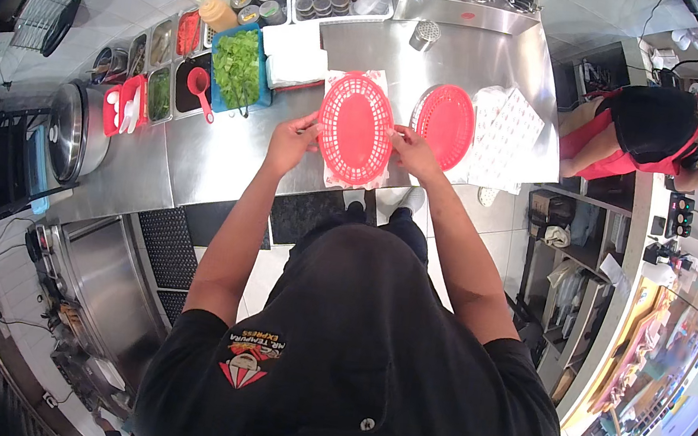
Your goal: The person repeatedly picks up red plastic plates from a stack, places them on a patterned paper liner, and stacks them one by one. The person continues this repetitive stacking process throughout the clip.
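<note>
A red oval plastic basket [356,130] is upright before me at the counter's front edge, over a sheet of printed paper [345,183]. My left hand [293,141] grips its left rim between thumb and fingers. On the opposite rim, my right hand [414,151] holds it in the same way. Just right of it rests a second red oval basket [446,127], apparently stacked with others. Beyond that lie printed paper sheets [508,136]. Folded white napkins [296,61] lie to the back left.
Along the left stand a blue tub of chopped lettuce [237,60], a red scoop [200,85], metal ingredient pans [162,41] and a large lidded pot [69,131]. A metal shaker [425,35] stands at the back. A person [647,130] in a red apron is at the right end of the steel counter [219,156].
</note>
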A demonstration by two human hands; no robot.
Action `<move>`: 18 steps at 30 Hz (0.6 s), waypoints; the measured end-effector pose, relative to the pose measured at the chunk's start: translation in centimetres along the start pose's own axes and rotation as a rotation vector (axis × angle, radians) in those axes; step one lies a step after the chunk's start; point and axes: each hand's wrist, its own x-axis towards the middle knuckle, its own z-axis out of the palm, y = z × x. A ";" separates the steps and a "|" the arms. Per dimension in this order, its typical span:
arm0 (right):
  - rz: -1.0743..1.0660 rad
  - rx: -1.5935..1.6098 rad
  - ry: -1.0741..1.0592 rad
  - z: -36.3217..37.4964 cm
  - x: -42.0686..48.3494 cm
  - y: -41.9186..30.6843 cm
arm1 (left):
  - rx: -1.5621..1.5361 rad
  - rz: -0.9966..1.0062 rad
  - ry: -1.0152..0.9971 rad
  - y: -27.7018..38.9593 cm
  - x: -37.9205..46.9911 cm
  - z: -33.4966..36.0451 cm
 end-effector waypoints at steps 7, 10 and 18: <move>0.015 0.084 0.017 0.9 0.5 1.7 | 0.423 0.224 0.238 -1.6 -0.8 2.1; -0.018 0.061 0.030 1.2 0.4 1.2 | 0.472 0.272 0.262 -1.5 -0.9 2.3; -0.121 0.273 -0.060 -3.3 -2.4 0.6 | 0.301 0.050 0.267 2.6 -1.7 2.9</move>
